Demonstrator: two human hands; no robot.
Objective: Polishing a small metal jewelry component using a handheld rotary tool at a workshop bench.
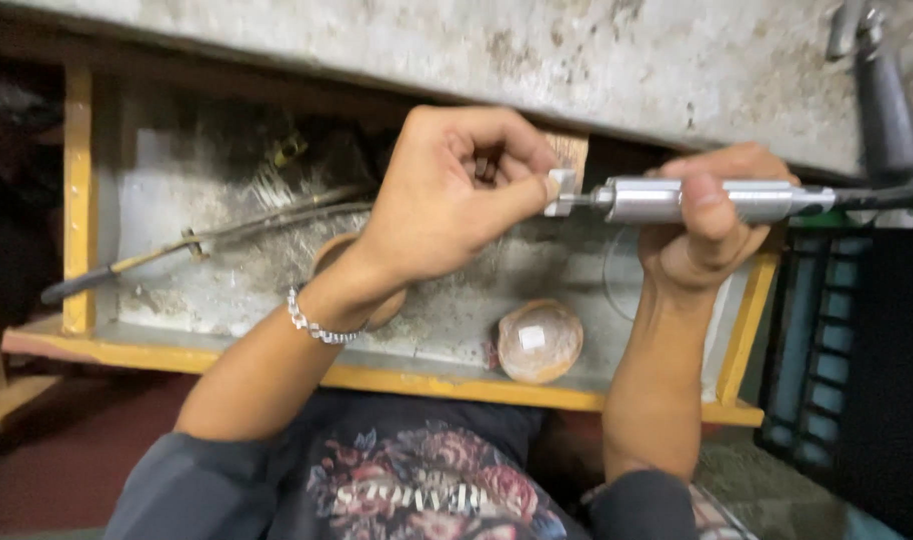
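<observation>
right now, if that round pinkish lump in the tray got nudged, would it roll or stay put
The round lump looks domed, so it could probably rock or roll. It sits by the tray's yellow front rim, which would likely stop it. Weight cannot be told.

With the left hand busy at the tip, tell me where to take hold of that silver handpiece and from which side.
Grip the silver handpiece on its straight metal barrel, about where the right hand wraps it now, coming from below. It lies roughly level: the tip end is taken up by the left hand pinching the small white piece, and the dark cable leaves the rear, so only the middle is free.
</observation>
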